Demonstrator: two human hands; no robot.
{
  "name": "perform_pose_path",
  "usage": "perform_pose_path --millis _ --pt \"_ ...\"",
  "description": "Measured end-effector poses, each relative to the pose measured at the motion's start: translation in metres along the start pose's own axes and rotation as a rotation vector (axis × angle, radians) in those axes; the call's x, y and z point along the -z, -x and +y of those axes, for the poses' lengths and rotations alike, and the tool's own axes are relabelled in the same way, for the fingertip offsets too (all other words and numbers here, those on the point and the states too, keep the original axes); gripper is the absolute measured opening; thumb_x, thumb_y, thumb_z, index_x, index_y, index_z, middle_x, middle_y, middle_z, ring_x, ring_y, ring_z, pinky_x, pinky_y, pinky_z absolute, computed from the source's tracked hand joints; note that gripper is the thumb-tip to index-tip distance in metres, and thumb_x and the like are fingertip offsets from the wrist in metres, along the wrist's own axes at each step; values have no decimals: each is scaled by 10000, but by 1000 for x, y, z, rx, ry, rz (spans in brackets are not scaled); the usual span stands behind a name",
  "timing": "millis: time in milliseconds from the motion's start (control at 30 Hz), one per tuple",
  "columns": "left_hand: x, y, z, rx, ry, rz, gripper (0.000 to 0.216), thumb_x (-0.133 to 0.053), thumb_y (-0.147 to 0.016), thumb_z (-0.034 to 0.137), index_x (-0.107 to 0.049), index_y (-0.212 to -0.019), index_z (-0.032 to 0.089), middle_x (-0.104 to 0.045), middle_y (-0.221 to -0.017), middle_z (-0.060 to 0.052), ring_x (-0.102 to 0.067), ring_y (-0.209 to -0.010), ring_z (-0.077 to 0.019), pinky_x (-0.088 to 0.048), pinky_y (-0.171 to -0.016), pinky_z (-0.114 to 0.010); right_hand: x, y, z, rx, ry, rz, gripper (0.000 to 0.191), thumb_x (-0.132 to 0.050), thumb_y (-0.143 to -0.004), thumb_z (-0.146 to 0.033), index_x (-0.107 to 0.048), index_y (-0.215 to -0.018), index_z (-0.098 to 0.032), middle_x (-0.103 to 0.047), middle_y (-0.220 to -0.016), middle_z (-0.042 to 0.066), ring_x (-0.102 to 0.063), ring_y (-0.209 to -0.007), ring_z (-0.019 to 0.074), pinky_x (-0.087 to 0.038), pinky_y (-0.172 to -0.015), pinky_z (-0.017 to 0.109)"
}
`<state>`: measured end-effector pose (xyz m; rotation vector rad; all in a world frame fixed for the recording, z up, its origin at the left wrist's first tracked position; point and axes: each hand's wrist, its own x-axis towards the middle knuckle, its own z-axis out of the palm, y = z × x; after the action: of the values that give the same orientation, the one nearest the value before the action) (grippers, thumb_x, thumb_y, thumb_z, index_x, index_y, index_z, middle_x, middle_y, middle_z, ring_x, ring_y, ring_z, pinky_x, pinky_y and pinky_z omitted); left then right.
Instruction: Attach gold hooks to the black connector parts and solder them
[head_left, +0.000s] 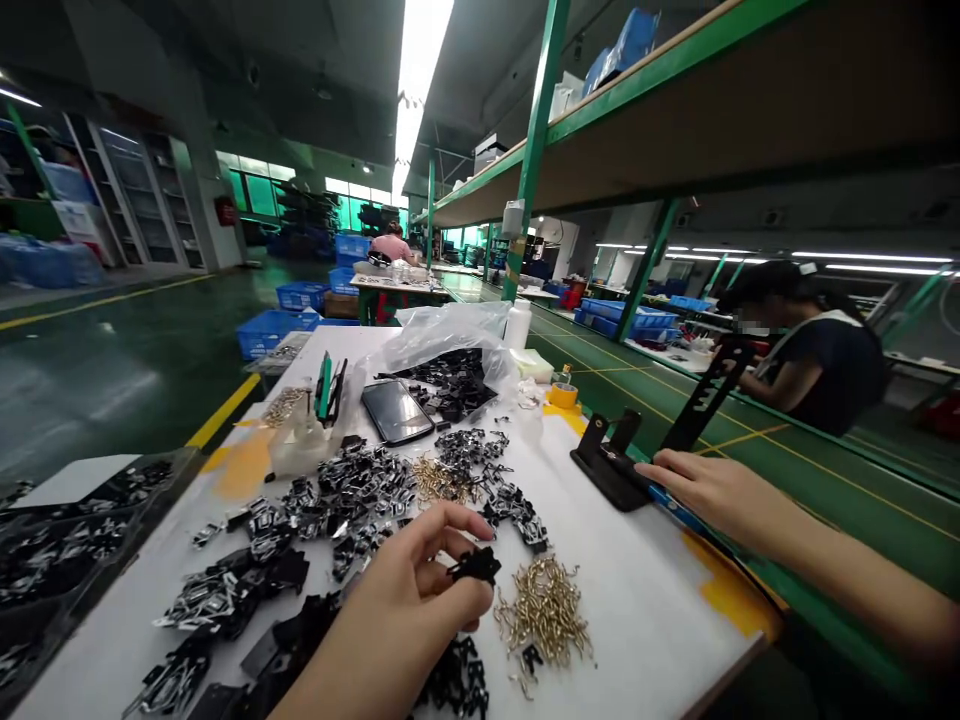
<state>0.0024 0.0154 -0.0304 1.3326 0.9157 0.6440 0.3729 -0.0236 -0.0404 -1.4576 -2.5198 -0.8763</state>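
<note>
My left hand [420,590] is closed in a pinch on a small black plastic part [475,567], held just above the white table [645,600]. A heap of brass springs [544,610] lies right beside it. My right hand [712,490] rests with fingers stretched flat on the base of a black lever press jig [615,465] at the table's right edge. Its long black handle [709,395] slants up to the right.
Piles of black and metal clips [337,500] cover the table's left and middle. A smartphone [396,411], a clear bag of black parts [450,375], a white bottle [517,322] and yellow tape [562,395] stand farther back. A dark tray [52,550] sits left. One person works at right [817,355], another far back [391,243].
</note>
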Motion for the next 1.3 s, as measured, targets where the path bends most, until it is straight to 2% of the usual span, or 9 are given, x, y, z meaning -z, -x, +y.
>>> perform_pose_path --millis 200,333,467,600,767,900,1033,1200,1300 --pt "0 0 -2 -5 -16 -9 237 -623 -700 182 -561 -927 204 -490 -861 20 -504 -590 -95 -448 -625 -265 -45 38 19 71 107 -129 652 -319 -758 53 -434 -1339 -218 -640 -931 87 -651 -652 185 -485 -536 273" --pt "0 -2 0 -7 -38 7 229 -622 -700 191 -562 -921 203 -507 -852 20 -520 -591 -98 -465 -621 -263 -52 37 26 105 78 -178 620 -339 -790 24 -422 -1345 -242 -630 -913 78 -631 -660 187 -469 -523 272" --pt "-1 -1 2 -7 -35 0 212 -618 -703 199 -564 -907 206 -507 -811 27 -488 -584 -92 -497 -633 -272 -50 33 27 141 -11 -191 521 -374 -813 -11 -497 -1253 -260 -618 -999 82 -618 -796 178 -472 -618 264" --pt "-2 0 4 2 -25 37 210 -618 -694 217 -566 -896 198 -530 -866 3 -549 -641 -121 -505 -644 -288 -39 31 16 95 -94 -183 419 -381 -809 -22 -562 -1116 -243 -597 -984 88 -589 -775 179 -457 -640 281" --pt "-1 -1 7 24 -27 32 216 -606 -688 219 -561 -898 202 -554 -918 -13 -603 -710 -151 -495 -650 -277 -13 33 -5 -115 -225 -157 219 -387 -863 -123 -555 -958 -226 -543 -844 38 -551 -661 157 -441 -577 261" --pt "-3 -1 7 39 -44 49 226 -628 -661 238 -578 -879 211 -568 -932 -16 -622 -702 -163 -490 -641 -281 0 32 -21 -235 -365 -122 188 -424 -881 -209 -511 -1045 -233 -567 -933 48 -591 -734 164 -478 -634 275" --pt "-8 1 9 34 -30 109 227 -643 -645 256 -592 -861 206 -583 -934 -26 -628 -689 -174 -482 -623 -285 11 21 -39 -257 -499 -79 206 -461 -879 -223 -478 -1083 -244 -567 -981 53 -594 -810 160 -485 -716 288" --pt "-8 4 10 -1 -21 105 222 -645 -673 239 -571 -878 194 -560 -906 -19 -575 -659 -143 -468 -617 -279 34 -1 -65 -272 -631 56 52 -472 -873 -203 -463 -911 -237 -532 -806 15 -552 -677 141 -471 -632 270" --pt "-8 8 8 -80 -72 110 230 -634 -685 185 -544 -896 199 -489 -808 17 -486 -612 -110 -445 -589 -254 49 -7 -82 -251 -726 107 84 -488 -856 -209 -484 -921 -263 -596 -827 30 -609 -754 188 -501 -627 278"
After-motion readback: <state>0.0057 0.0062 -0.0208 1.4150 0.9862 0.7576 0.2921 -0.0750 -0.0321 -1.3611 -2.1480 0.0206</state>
